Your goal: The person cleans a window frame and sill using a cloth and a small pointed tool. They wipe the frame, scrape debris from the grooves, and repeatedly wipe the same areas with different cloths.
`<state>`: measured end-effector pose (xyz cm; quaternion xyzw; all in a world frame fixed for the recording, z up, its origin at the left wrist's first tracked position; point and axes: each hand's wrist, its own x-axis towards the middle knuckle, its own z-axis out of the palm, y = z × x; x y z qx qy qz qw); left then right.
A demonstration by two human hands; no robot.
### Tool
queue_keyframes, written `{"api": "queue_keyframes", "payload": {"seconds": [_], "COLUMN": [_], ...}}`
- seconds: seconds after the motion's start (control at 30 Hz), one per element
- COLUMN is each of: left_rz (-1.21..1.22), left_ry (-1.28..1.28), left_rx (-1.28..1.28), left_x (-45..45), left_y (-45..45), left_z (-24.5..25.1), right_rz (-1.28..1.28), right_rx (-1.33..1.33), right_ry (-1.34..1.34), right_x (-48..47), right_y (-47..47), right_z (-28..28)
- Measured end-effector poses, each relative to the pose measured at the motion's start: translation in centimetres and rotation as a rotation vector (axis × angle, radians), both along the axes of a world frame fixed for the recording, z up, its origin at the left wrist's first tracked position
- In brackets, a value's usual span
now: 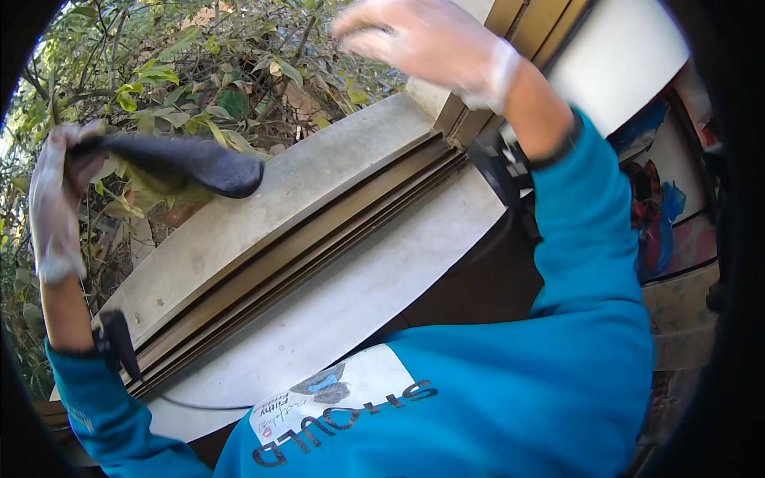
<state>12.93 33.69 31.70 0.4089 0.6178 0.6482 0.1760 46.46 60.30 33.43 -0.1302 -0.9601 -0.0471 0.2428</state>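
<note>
My left hand [66,197], in a thin translucent glove, is raised at the left over the outside greenery. It grips one end of a dark, elongated cloth-like item [185,164], perhaps a sock, whose rounded end hangs over the outer sill. Motion blurs both. At the top, my right hand [430,48], gloved the same way, is lifted near the window frame [520,30]. Its fingers are blurred and partly cut off by the picture's edge; nothing shows in them. Below both hands runs the brown metal window track [299,257].
Leafy shrubs [239,77] grow close outside the pale outer sill [269,185]. A white inner sill [334,310] lies between the track and my body. A thin dark cable [203,407] crosses it. Colourful items [657,221] stand at the right.
</note>
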Motion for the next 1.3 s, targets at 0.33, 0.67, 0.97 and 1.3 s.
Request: {"api": "queue_keyframes", "payload": {"seconds": [0.33, 0.67, 0.97, 1.3], "left_rz": [0.608, 0.628, 0.363, 0.446], "left_ry": [-0.116, 0.36, 0.387, 0.203], "left_rx": [0.002, -0.245, -0.311, -0.354], "left_x": [5.1, 7.8, 6.5, 3.8], "left_y": [-18.4, -26.2, -27.9, -30.4], "left_z": [-9.0, -16.8, -17.1, -19.4], "right_rz": [-0.323, -0.264, -0.278, -0.229], "right_rx": [-0.521, -0.668, -0.639, -0.79], "right_ry": [0.671, 0.743, 0.691, 0.784], "right_x": [11.9, 12.4, 12.3, 12.2], "right_y": [-5.6, -7.6, -7.7, -7.8], "right_z": [-12.4, -18.8, -18.7, -19.2]}}
